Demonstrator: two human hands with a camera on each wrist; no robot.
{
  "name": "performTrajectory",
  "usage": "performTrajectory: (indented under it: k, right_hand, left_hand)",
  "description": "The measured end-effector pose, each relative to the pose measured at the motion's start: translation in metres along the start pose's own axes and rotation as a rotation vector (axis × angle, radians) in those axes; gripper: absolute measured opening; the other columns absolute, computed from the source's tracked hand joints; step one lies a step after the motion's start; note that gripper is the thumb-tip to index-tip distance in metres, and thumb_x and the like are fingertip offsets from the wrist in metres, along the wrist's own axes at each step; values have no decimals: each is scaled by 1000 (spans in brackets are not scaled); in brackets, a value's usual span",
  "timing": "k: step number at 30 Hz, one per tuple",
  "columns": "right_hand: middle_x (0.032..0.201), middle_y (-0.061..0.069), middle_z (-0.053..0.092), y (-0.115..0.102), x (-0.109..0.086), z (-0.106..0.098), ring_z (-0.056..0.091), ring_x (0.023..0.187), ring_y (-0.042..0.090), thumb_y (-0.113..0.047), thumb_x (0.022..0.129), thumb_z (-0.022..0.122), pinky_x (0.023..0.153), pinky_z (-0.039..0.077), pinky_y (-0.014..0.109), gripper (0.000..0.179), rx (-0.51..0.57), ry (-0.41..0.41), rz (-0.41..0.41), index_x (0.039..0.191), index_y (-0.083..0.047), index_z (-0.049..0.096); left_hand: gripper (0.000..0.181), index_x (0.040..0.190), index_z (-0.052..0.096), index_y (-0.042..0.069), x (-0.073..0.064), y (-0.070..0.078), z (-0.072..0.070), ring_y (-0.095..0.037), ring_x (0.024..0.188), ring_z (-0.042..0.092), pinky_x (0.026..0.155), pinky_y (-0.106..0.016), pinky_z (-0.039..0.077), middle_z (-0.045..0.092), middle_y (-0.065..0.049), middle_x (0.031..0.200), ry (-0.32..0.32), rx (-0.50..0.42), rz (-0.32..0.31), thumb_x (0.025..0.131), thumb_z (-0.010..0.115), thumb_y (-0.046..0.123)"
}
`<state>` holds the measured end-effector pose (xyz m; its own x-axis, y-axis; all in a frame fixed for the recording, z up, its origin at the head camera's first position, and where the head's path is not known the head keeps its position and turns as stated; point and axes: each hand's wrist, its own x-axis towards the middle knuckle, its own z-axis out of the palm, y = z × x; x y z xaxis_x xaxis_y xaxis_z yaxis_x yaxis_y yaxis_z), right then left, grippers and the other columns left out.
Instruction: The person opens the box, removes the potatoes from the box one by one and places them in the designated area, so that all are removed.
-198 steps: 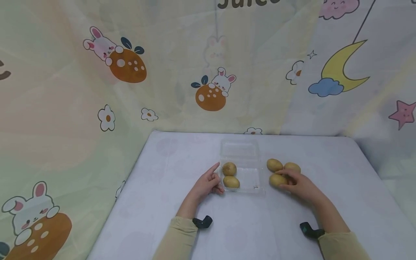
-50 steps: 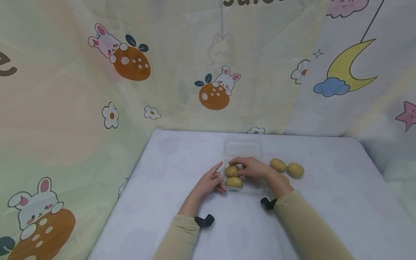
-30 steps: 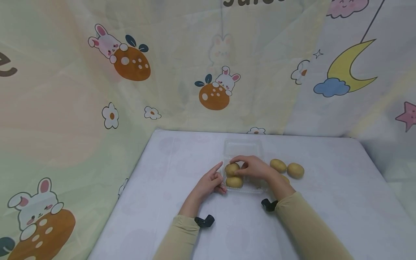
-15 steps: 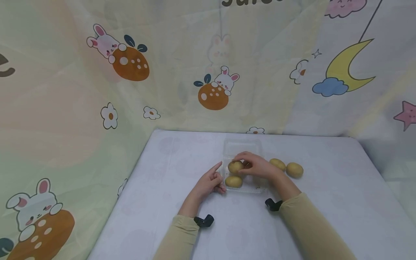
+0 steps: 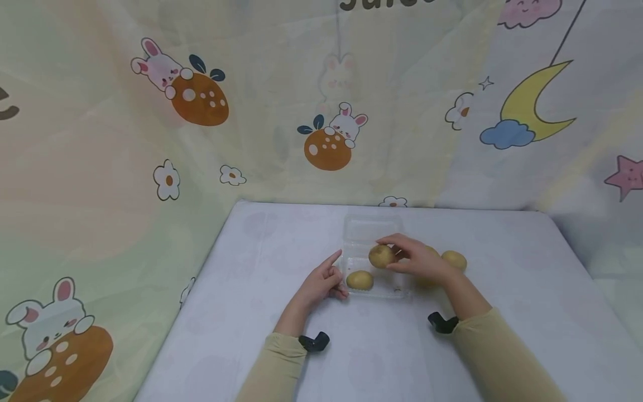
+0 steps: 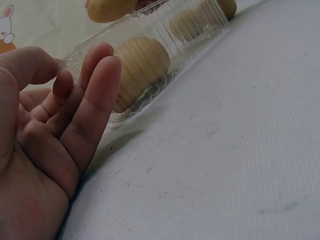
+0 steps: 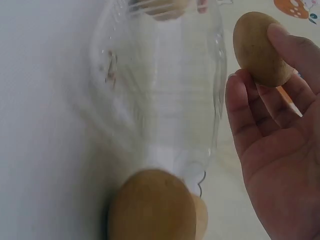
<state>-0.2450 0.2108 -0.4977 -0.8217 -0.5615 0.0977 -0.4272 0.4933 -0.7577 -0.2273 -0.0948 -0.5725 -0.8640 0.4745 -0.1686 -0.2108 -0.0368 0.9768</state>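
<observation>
A clear plastic box (image 5: 384, 286) stands on the table with its lid (image 5: 369, 229) folded back. Inside, at the near left, lies one potato (image 5: 360, 280). My right hand (image 5: 422, 261) pinches another potato (image 5: 381, 256) between thumb and fingers, held up above the box, as the right wrist view also shows. At the box's left side is my left hand (image 5: 321, 283), its index finger extended and the others loosely bent. Seen from the left wrist, that hand's fingertips (image 6: 102, 75) lie against or very close to the box wall.
To the right of the box sit several loose potatoes, one in plain sight (image 5: 454, 260), the others partly behind my right hand. A white cloth covers the table (image 5: 361, 352). Behind hangs a printed curtain (image 5: 271, 111).
Earlier my right hand was at the loose potatoes on the right, then at the box's far-left potato. It has lifted that potato and moved right with it. My left hand stays put.
</observation>
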Motion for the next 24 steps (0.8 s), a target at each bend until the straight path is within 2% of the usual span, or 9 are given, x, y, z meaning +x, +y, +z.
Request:
performTrajectory:
  k: [5, 12, 18, 24]
  right_hand:
    - [130, 2, 58, 4, -19, -11, 60, 101, 14, -23, 86, 78, 83, 59, 30, 56, 7, 27, -65, 137, -18, 57]
    - [130, -2, 56, 12, -51, -26, 54, 93, 9, -28, 86, 78, 75, 52, 24, 53, -51, 78, 19, 135, -26, 58]
    - [130, -3, 57, 21, -74, -36, 51, 92, 10, -28, 86, 77, 73, 49, 20, 55, -52, 138, 75, 137, -24, 57]
    - [114, -4, 58, 35, -98, -42, 51, 83, 9, -24, 86, 77, 65, 47, 20, 54, -95, 211, 121, 136, -22, 57]
  left_hand:
    - [68, 157, 26, 31, 0, 1, 1, -20, 72, 71, 71, -40, 64, 57, -2, 83, 7, 7, 4, 99, 54, 9]
    - [67, 156, 26, 35, -1, 2, 1, -21, 72, 71, 72, -41, 64, 58, -2, 82, 17, 27, -5, 100, 53, 9]
    - [68, 157, 25, 33, 0, 2, 1, -22, 73, 71, 73, -41, 64, 59, -4, 82, 17, 40, -12, 99, 53, 10]
    - [68, 157, 26, 33, 1, 1, 0, -22, 73, 72, 73, -41, 64, 59, -4, 82, 18, 39, -13, 99, 54, 10]
